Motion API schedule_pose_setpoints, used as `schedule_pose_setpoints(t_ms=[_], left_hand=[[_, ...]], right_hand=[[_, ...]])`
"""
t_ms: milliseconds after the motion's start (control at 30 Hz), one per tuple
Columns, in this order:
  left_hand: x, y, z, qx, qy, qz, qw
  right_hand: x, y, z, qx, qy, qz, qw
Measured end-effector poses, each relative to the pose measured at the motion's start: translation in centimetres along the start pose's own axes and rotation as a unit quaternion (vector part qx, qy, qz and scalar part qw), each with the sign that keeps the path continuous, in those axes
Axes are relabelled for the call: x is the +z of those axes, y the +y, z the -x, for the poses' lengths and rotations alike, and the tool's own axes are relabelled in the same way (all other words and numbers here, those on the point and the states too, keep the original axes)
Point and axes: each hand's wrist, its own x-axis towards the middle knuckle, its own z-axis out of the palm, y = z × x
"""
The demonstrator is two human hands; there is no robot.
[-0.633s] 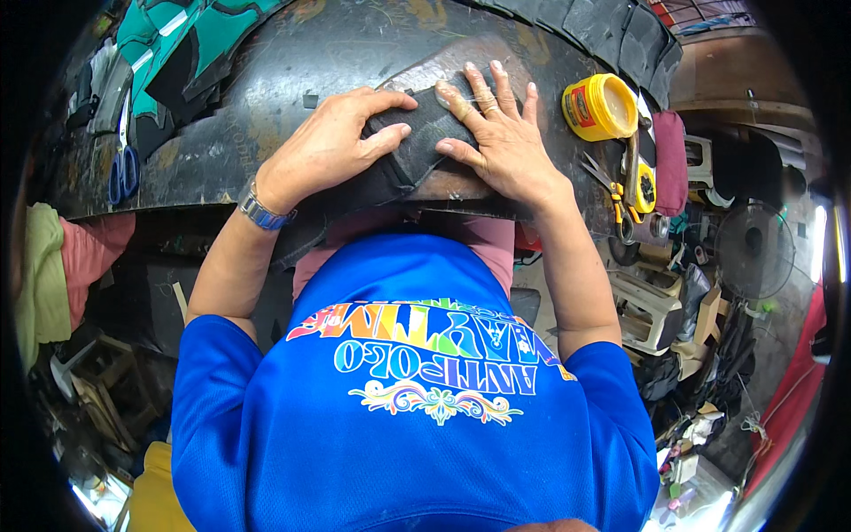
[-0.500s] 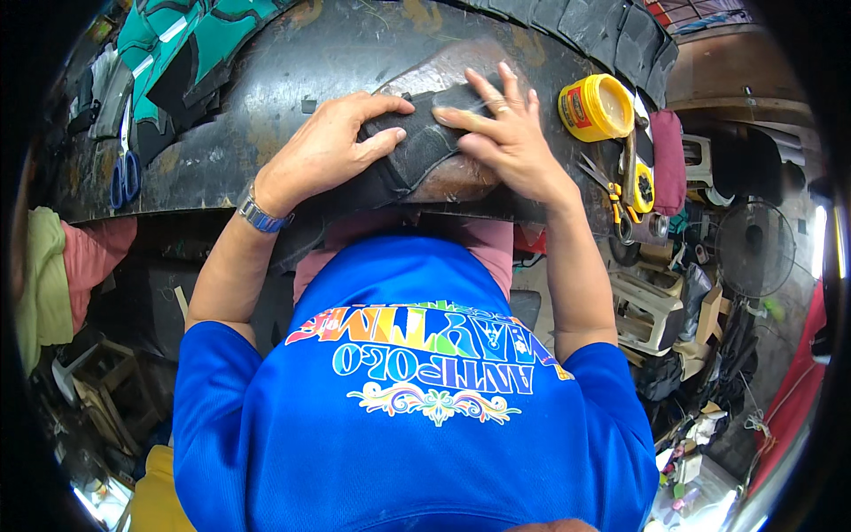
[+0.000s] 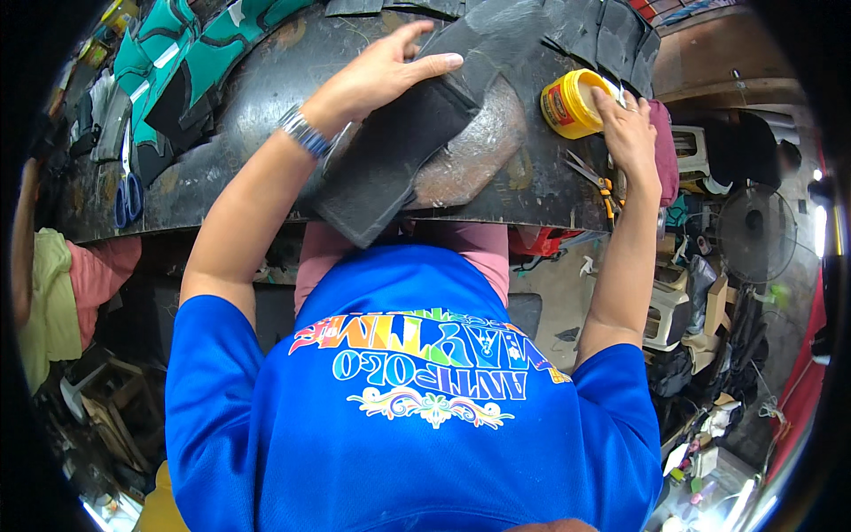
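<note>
Black flat pieces of sheet material (image 3: 377, 168) lie across a worn brown slab (image 3: 483, 160) on the dark table; one corner overhangs the near edge. Over their upper left side is my left hand (image 3: 377, 75), open, the thumb apart from the fingers and near the material. The far end of the black material (image 3: 505, 35) is blurred. To the right, my right hand (image 3: 629, 133) is at the rim of an open yellow jar (image 3: 567, 105), its fingers stretched and apart. What lies under the right palm is hidden.
Orange-handled scissors (image 3: 605, 191) lie below the jar, beside a maroon block-shaped thing (image 3: 663, 151). Blue-handled scissors (image 3: 128, 195) and teal-and-black cut pieces (image 3: 213, 62) are at the left. Black pieces (image 3: 612, 40) line the far right edge. A fan (image 3: 753, 235) stands beyond.
My right hand has left the black material and moved right to the jar. My left hand has moved up and away from me. The black pieces have shifted, with a corner now over the edge.
</note>
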Motion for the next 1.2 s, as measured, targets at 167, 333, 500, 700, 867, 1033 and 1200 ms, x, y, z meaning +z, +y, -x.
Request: schedule_pose_setpoints(t_ms=[167, 333, 500, 700, 867, 1033, 1200], left_hand=[[0.1, -2.2, -0.9, -0.089, -0.072, 0.088, 0.99], [-1.0, -2.0, -0.3, -0.135, -0.144, 0.246, 0.949], [1.3, -0.9, 0.8, -0.079, -0.11, 0.336, 0.932], [3.3, 0.2, 1.2, -0.076, -0.135, 0.434, 0.887], [3.9, -0.2, 0.9, -0.112, -0.11, 0.432, 0.888], [4.3, -0.6, 0.2, -0.124, -0.096, 0.435, 0.887], [4.9, -0.9, 0.0, -0.151, -0.043, 0.408, 0.899]], right_hand=[[-0.7, 0.5, -0.8, 0.085, -0.102, -0.252, 0.959], [-1.9, -0.7, 2.0, 0.123, -0.046, -0.1, 0.986], [-5.3, -3.0, 4.9, 0.04, -0.164, -0.294, 0.941], [-3.2, -9.0, 5.5, -0.237, 0.005, -0.509, 0.828], [-0.3, -10.2, 5.0, -0.215, 0.083, -0.299, 0.926], [0.7, -10.1, 5.5, -0.246, 0.094, -0.301, 0.916], [2.1, -10.0, 6.5, -0.25, 0.091, -0.288, 0.92]])
